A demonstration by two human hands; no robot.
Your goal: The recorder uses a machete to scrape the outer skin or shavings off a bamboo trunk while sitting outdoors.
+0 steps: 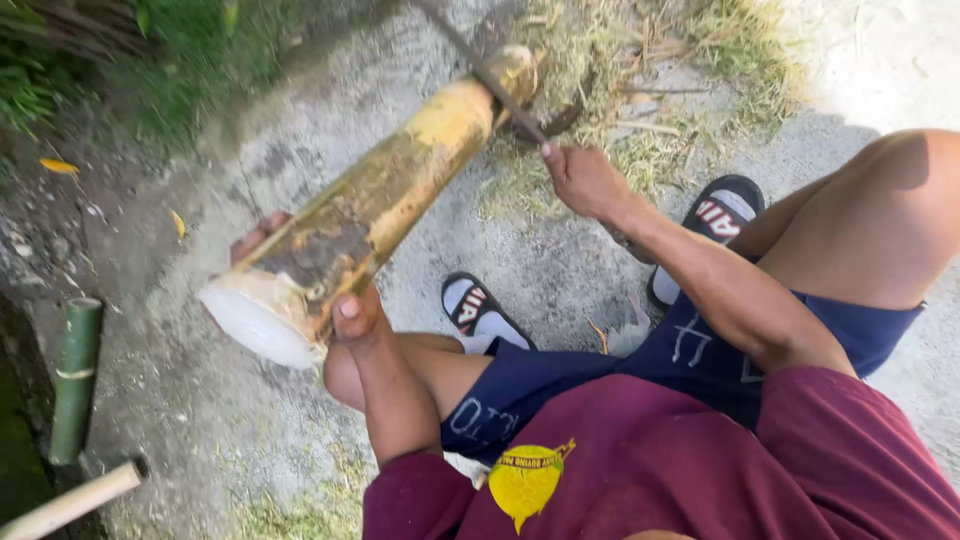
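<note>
Bamboo shoot [370,215] lies slanted above the concrete ground [200,400], its cut white end toward the person. The left hand [345,315] cradles that end, grip closed around it. The right hand [585,180], grip closed on a long blade [480,70], appears to be stripping the sheath; the next stroke needs a steady hold.

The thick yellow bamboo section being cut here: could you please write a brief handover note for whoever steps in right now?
Left hand: gripping the near cut end of the thick yellow bamboo section, holding it angled up off the concrete ground.
Right hand: holding a long dark blade laid across the far end.
Done: patches of outer skin are already stripped.
Left: far end not yet severed.
Nearby: a green bamboo piece lies at left.
</note>
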